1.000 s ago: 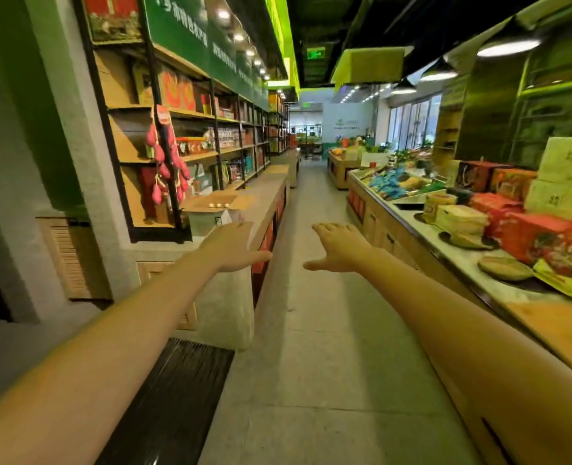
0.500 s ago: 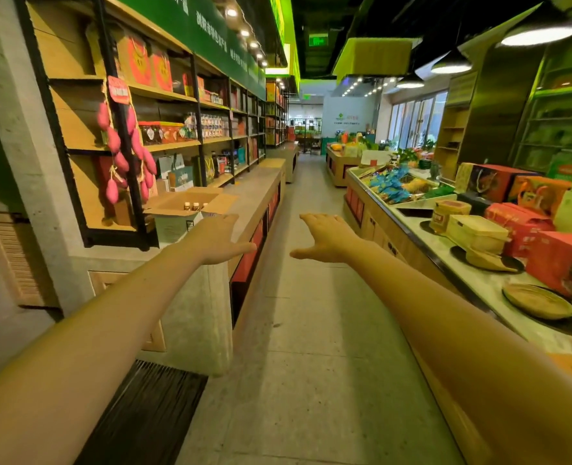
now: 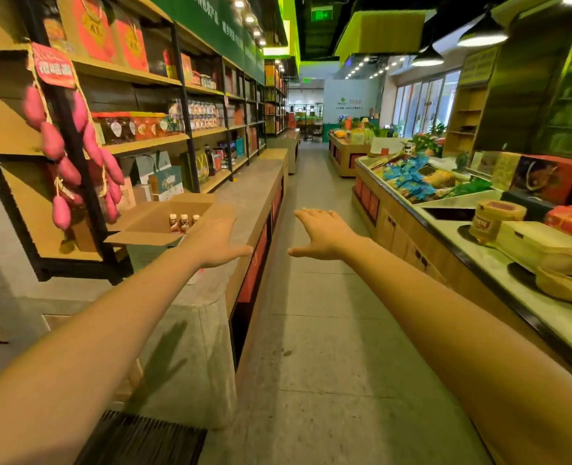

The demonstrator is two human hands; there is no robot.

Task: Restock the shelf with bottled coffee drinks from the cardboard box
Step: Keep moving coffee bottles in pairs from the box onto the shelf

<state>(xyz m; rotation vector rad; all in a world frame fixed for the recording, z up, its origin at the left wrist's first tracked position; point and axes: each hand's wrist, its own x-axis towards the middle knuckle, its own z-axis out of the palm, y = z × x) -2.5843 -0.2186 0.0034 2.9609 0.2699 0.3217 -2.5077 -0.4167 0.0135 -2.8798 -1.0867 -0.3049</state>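
Reaching forward, the left hand and right hand are spread wide, holding nothing. Bottles stand inside the cardboard box.

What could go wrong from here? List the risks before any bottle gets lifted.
1. The cardboard box sits near the counter end, its front flap overhanging; a bump from the left hand might shift it.
2. The bottles stand close together, so grabbing one may topple its neighbours.
3. The hanging sweet potatoes could snag an arm.
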